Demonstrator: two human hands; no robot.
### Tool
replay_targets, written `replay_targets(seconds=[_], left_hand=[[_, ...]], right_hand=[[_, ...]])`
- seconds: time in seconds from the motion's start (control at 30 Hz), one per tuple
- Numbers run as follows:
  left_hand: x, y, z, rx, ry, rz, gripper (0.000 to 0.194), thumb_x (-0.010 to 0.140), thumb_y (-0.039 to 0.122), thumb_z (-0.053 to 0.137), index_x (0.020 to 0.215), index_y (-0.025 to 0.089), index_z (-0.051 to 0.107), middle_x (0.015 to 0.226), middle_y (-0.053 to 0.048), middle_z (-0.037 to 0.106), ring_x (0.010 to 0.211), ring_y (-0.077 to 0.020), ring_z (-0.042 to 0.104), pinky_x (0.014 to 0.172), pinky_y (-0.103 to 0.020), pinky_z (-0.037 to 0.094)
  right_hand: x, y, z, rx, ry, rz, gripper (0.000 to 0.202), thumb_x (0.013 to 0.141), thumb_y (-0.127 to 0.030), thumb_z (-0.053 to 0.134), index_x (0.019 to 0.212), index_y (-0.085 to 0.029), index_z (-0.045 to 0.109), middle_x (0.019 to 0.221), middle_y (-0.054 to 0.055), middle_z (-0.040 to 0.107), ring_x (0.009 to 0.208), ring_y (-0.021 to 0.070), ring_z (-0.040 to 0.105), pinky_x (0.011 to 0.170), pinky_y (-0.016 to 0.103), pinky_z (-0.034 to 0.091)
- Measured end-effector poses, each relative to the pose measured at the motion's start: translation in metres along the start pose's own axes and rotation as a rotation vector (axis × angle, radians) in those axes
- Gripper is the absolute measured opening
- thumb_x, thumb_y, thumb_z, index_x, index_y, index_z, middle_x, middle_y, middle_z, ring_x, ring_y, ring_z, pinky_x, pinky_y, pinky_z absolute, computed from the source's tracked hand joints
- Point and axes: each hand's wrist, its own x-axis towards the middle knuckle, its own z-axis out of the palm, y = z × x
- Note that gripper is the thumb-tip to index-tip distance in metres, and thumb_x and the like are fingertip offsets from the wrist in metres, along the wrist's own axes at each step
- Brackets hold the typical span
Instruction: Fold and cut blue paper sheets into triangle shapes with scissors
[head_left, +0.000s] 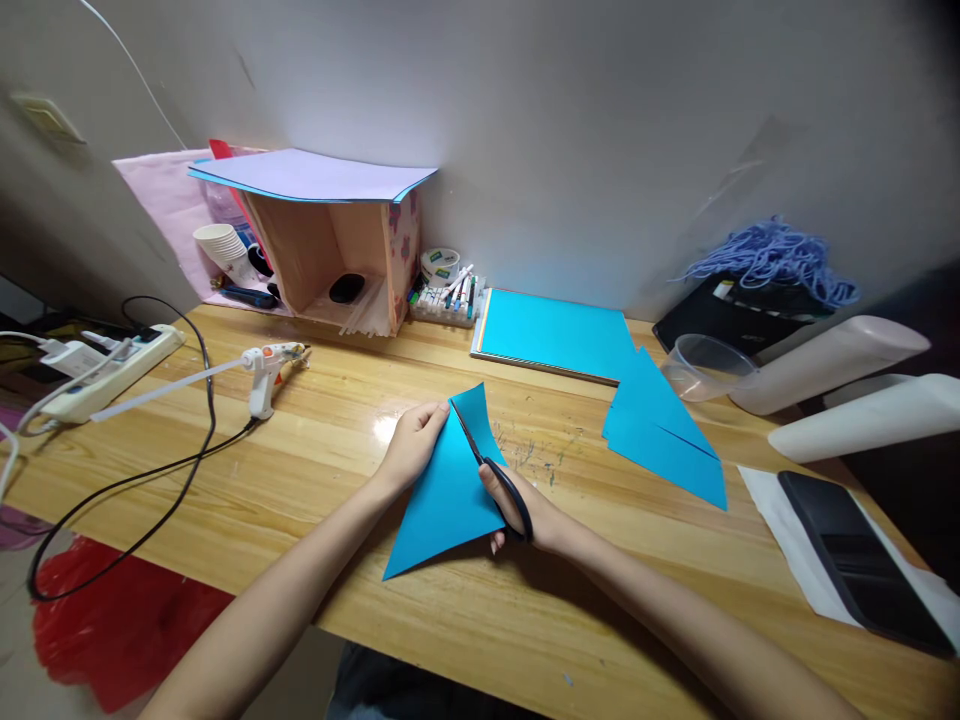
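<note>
A sheet of blue paper (450, 490) is held just over the wooden table, one corner pointing towards me. My left hand (415, 440) grips its left edge near the far end, thumb on top. In my right hand (517, 505) is a pair of scissors with black handles (519, 500), its fingers through the loops. The blades lie across the upper part of the paper, their tips close to my left thumb. Part of the right fingers is hidden under the sheet. Cut blue pieces (660, 430) lie to the right.
A glue gun (264, 375) with its black cord lies left, near a power strip (112, 375). Behind stand an open box (322, 240), markers (446, 298) and a stack of coloured paper (555, 330). A plastic cup (705, 368) and phone (855, 550) are at right.
</note>
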Motion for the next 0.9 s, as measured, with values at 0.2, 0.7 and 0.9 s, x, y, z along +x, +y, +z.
replay_targets(seconds=[0.2,0.7,0.9], left_hand=[[-0.001,0.004,0.003,0.029,-0.013,0.046,0.040,0.082,0.048,0.039,0.057,0.016,0.038,0.058,0.003,0.037,0.057,-0.0105,0.035,0.055,-0.021,0.031],[-0.001,0.003,0.003,0.063,0.007,0.062,0.040,0.082,0.047,0.038,0.057,0.016,0.039,0.059,0.002,0.038,0.058,-0.0114,0.035,0.056,-0.022,0.031],[0.003,-0.002,-0.001,0.078,0.069,0.028,0.041,0.081,0.048,0.039,0.056,0.017,0.032,0.056,0.003,0.030,0.054,-0.0099,0.030,0.052,-0.021,0.026]], right_hand=[[0.000,0.001,0.000,-0.007,0.015,-0.028,0.048,0.078,-0.065,0.037,0.088,-0.019,0.044,0.052,-0.002,0.054,0.040,0.0144,0.054,0.035,0.023,0.044],[0.001,-0.003,0.002,-0.028,0.066,-0.031,0.046,0.078,-0.064,0.041,0.084,-0.018,0.043,0.049,-0.004,0.049,0.035,0.0126,0.051,0.029,0.020,0.039],[0.005,-0.010,-0.008,-0.020,0.126,-0.072,0.046,0.078,-0.064,0.038,0.073,-0.018,0.039,0.044,-0.007,0.041,0.031,0.0094,0.045,0.029,0.018,0.036]])
